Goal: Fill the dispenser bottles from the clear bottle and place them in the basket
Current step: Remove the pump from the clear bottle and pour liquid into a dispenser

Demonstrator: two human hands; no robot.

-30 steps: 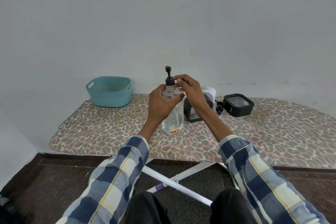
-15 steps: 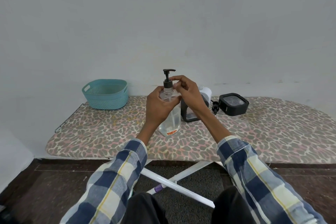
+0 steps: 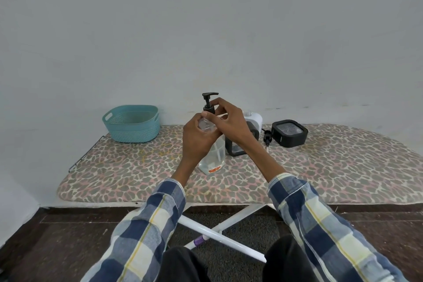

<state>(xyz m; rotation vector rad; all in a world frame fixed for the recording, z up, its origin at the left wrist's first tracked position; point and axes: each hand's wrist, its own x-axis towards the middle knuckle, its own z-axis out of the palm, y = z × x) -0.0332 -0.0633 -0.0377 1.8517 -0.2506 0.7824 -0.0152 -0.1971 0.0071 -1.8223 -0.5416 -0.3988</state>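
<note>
A clear dispenser bottle [image 3: 211,158] with a black pump head [image 3: 208,101] stands upright on the leopard-print ironing board [image 3: 137,167]. My left hand [image 3: 196,137] grips the bottle's shoulder and body. My right hand [image 3: 231,121] pinches the black pump collar at the neck. A teal basket [image 3: 131,122] sits at the board's far left, apart from the bottle; I see nothing inside it. A black-framed dispenser [image 3: 235,149] stands just behind my right wrist, partly hidden, next to a white bottle [image 3: 255,119].
A black square container with a clear lid [image 3: 289,133] and a small black pump part [image 3: 266,138] lie to the right. The wall runs close behind the board. White board legs [image 3: 219,233] cross below, near my knees.
The pump head has turned, its nozzle now pointing right. My right hand's fingers have shifted around the collar. The bottle and left hand stay in place; the view has drifted slightly.
</note>
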